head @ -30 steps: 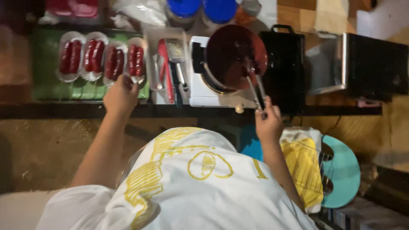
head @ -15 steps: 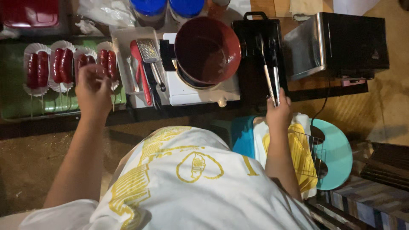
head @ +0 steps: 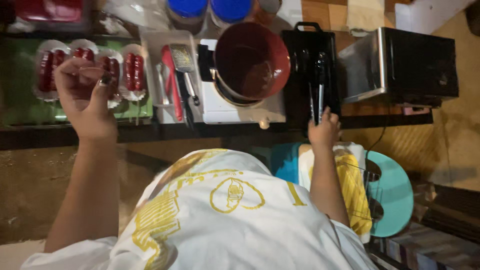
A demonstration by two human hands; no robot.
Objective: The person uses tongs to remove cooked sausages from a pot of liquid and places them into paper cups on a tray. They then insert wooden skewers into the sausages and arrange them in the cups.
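My left hand [head: 85,97] is raised over a row of red sausages [head: 134,72] that lie in white paper trays on a green mat [head: 20,102]. Its fingers are curled inward, and I cannot tell whether they pinch a thin stick. My right hand [head: 324,131] grips the handle end of metal tongs [head: 316,92]. The tongs lie along a black rectangular tray [head: 300,55]. Between the hands stands a dark red pot [head: 252,60] on a white tabletop stove [head: 235,110].
A clear tray [head: 155,45] holds red tongs and a metal spatula [head: 182,60]. Blue-lidded jars [head: 186,7] stand at the back. A metal oven box [head: 400,65] sits at the right. A teal stool [head: 397,195] is below it.
The view has closed in on the counter. My right hand carried the tongs from above the pot to the black tray. My left hand rose from the sausages and curled.
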